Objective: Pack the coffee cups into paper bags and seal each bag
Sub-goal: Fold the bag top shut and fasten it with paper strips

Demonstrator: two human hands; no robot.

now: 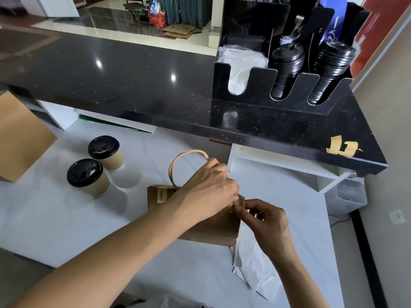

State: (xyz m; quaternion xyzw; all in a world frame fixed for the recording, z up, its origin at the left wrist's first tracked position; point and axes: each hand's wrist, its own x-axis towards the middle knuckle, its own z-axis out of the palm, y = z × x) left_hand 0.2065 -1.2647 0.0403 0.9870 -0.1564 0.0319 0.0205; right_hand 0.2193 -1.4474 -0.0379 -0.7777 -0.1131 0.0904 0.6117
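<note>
A brown paper bag point(213, 227) with loop handles point(178, 161) stands on the white table point(66, 218), its top folded shut. One sticker strip point(160, 195) holds the fold at the left end. My left hand point(206, 192) lies over the top of the bag and holds the fold down by the handles. My right hand point(264, 221) pinches a second sticker strip point(236, 204) at the fold's right end. Two kraft coffee cups with black lids stand to the left, one nearer point(87, 176) and one farther point(106, 152).
Another brown paper bag point(20, 138) stands at the far left edge. White backing paper point(255, 265) lies right of the bag. On the black counter point(133, 85) behind stands a black organiser point(282, 90) with stacked lids, and sticker strips point(341, 148) cling to the counter's right corner.
</note>
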